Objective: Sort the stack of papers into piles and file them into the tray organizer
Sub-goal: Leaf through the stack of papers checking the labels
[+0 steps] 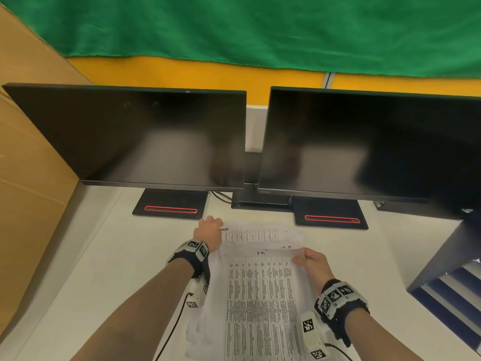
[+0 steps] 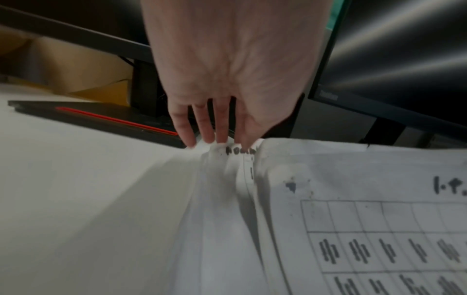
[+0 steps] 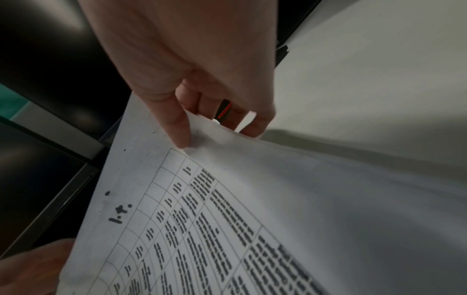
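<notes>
A stack of printed papers (image 1: pixel 256 234) lies on the white desk in front of the monitors. My left hand (image 1: pixel 209 229) is at its far left corner. In the left wrist view its straight fingers (image 2: pixel 217 140) press down on that corner, and the paper (image 2: pixel 227 179) bunches under them. My right hand (image 1: pixel 311 260) pinches the top sheet (image 1: pixel 260 295), a table of dense text, at its far right corner. The right wrist view shows the thumb of this hand (image 3: pixel 215 133) on top of the sheet (image 3: pixel 278 199) and the fingers beneath, with that corner lifted. The dark tray organizer (image 1: pixel 440 261) stands at the right.
Two dark monitors (image 1: pixel 145 136) (image 1: pixel 364 144) stand behind the papers, their black bases (image 1: pixel 170 204) (image 1: pixel 330 213) close to the stack's far edge. A cardboard wall (image 1: pixel 28 165) closes off the left side. Bare desk (image 1: pixel 117 256) lies left of the papers.
</notes>
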